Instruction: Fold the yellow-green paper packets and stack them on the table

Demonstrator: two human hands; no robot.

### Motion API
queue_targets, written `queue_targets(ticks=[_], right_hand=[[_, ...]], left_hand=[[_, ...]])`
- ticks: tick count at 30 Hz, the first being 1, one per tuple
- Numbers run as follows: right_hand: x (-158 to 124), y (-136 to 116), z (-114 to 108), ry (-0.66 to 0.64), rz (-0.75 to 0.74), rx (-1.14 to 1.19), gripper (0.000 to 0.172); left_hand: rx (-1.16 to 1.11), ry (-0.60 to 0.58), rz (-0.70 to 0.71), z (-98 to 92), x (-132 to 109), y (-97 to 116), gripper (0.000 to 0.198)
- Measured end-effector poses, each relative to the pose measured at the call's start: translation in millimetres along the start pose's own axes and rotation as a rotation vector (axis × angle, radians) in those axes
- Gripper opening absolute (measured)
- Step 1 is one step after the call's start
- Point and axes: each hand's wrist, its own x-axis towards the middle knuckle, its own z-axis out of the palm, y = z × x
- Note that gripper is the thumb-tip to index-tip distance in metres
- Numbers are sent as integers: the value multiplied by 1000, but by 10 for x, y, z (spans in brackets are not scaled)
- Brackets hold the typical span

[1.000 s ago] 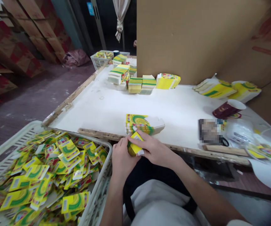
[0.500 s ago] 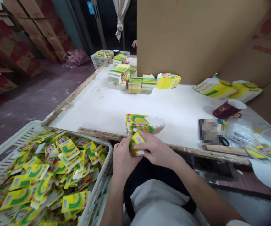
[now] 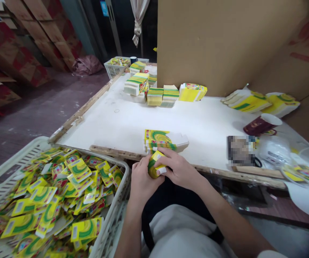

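Observation:
A small yellow and green cardboard box (image 3: pixel 153 167) is held between my two hands at the table's front edge. My left hand (image 3: pixel 143 177) grips it from the left, fingers curled around its side. From the right, my right hand (image 3: pixel 178 168) has its fingers on the box near a white flap. Just beyond my hands, a stack of flat printed cartons (image 3: pixel 160 138) lies on the white table (image 3: pixel 111 125), white flaps pointing right. Below and left stands a white plastic basket (image 3: pixel 118 211) heaped with similar small boxes (image 3: pixel 43 195).
Bundles of flat cartons (image 3: pixel 155 96) stand at the back of the table, against a large cardboard sheet (image 3: pixel 210 43). On the right are a tipped maroon cup (image 3: pixel 256 125), a pixelated item (image 3: pixel 239 150) and a clear plastic bag (image 3: pixel 275 150). Large brown boxes (image 3: pixel 14 53) are piled at left.
My right fingers have shifted on the small box, and the box has turned slightly, showing more of its green side. The hand by the far cardboard edge is out of sight; something yellow shows there.

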Motion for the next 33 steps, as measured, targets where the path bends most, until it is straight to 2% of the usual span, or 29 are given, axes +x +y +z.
queue_targets(ticks=[7, 14, 20, 26, 33], right_hand=[[-24, 2, -178, -119, -53, 52, 23], [-5, -21, -19, -71, -28, -8, 33], [-8, -59, 43, -68, 15, 36, 57], [-5, -59, 173, 76, 13, 119, 36], [6, -7, 15, 41, -20, 228, 53]], left_hand=[[18, -55, 45, -36, -5, -11, 57], [84, 8, 50, -25, 7, -37, 58], [102, 45, 81, -31, 2, -40, 55], [119, 82, 68, -21, 9, -48, 56], [39, 67, 80, -38, -2, -36, 55]])
